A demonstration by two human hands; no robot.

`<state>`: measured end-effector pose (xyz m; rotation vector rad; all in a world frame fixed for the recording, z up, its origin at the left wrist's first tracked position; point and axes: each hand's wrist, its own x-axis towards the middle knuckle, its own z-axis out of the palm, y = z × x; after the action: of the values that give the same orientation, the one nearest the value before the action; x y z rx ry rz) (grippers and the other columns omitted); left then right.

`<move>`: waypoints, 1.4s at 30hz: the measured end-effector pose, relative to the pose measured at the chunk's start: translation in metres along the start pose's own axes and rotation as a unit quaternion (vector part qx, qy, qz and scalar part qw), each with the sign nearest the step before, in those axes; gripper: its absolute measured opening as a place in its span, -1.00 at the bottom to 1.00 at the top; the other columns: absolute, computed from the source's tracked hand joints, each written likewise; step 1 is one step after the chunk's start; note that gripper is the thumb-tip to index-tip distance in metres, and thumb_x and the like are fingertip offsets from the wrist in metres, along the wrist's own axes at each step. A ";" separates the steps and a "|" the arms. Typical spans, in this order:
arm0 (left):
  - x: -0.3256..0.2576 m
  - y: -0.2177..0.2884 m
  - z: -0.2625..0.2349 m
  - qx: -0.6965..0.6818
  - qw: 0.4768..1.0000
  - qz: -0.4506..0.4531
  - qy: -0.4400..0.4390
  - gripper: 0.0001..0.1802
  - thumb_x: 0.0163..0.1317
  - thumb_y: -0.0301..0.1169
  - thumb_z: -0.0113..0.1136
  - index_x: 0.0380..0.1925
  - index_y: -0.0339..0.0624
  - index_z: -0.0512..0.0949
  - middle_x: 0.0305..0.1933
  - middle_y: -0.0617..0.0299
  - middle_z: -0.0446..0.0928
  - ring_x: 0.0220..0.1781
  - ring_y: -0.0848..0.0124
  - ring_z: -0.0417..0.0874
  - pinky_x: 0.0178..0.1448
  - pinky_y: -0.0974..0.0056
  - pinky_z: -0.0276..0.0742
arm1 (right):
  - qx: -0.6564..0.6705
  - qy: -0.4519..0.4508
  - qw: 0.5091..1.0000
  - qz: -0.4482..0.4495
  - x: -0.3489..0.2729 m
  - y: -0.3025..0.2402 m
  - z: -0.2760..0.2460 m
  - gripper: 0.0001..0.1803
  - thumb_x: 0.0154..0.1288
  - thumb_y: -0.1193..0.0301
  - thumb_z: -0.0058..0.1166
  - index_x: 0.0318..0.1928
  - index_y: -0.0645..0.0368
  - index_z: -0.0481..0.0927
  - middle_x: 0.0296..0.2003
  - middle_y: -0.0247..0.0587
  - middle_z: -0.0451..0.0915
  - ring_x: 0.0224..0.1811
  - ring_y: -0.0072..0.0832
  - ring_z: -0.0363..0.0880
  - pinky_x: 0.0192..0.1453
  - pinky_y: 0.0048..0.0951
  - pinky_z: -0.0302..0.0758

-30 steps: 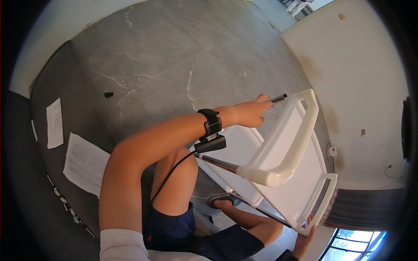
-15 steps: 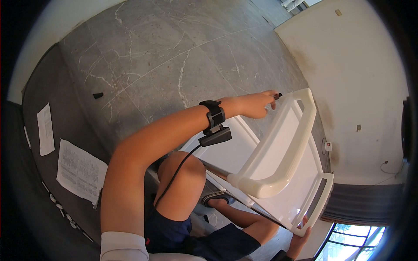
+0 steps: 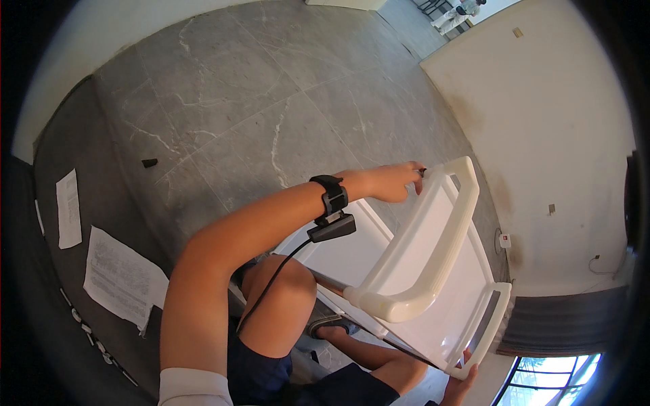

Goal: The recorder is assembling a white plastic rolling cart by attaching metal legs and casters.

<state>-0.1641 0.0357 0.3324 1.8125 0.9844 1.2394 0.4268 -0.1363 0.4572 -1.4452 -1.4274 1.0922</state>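
In front of me a white plastic unit like a trolley leans at a tilt, its flat white panels (image 3: 447, 308) joined to a thick cream U-shaped handle (image 3: 445, 262). My left hand (image 3: 395, 181) reaches over it to the far corner, fingers closed around a small dark piece (image 3: 424, 170) beside the handle's end. What that piece is cannot be made out. At the lower right my right hand (image 3: 462, 386) is wrapped round the corner of the cream end rail (image 3: 500, 314). The handle hides part of the panels. A black strap and small black box (image 3: 332, 228) sit on my left wrist.
Printed sheets (image 3: 124, 277) lie on a dark surface at my left. A small black piece (image 3: 149, 163) is on the grey tiled floor (image 3: 237, 88). My bent knee (image 3: 281, 304) is close beside the unit. A white wall and window (image 3: 548, 379) stand at right; a person (image 3: 457, 17) is far off.
The view has shifted, so the unit and my hands sit slightly lower and further left. More of the distant person shows. Both hands keep their hold.
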 end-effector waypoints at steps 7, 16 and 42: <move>-0.007 0.003 -0.006 0.007 0.999 -0.033 0.010 -0.57 0.21 -0.67 0.11 0.13 -0.32 0.51 0.61 0.07 0.07 -0.01 0.23 0.66 0.12 0.21 0.59 | -0.015 0.005 1.000 -0.001 -0.003 -0.008 0.011 -0.26 0.48 -0.16 -0.12 0.29 0.27 0.44 0.35 -0.08 0.42 0.04 -0.23 0.61 0.10 -0.21 0.59; -0.010 0.027 -0.005 0.001 0.999 -0.041 -0.024 -0.41 0.23 -0.67 0.07 0.32 -0.35 0.39 0.63 0.06 0.04 0.18 0.15 0.63 0.24 0.14 0.55 | -0.029 -0.035 0.999 0.009 -0.004 -0.008 -0.006 -0.20 0.44 -0.17 -0.05 0.33 0.32 0.39 0.31 -0.02 0.45 0.15 -0.14 0.59 0.18 -0.16 0.56; -0.028 0.203 0.008 0.269 0.950 -0.139 -0.080 -0.16 0.34 -0.21 0.24 0.54 -0.14 0.12 0.69 0.07 -0.08 0.66 0.11 0.05 0.56 0.01 0.21 | -0.215 -0.090 0.958 -0.169 0.064 -0.072 0.044 -0.08 0.26 0.30 0.13 0.61 -0.14 0.05 0.57 -0.15 0.13 0.41 -0.21 0.43 0.22 -0.28 0.59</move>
<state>-0.1243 -0.0817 0.4959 2.0423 1.5273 0.6743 0.3629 -0.0713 0.5106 -1.3386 -2.0514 0.7371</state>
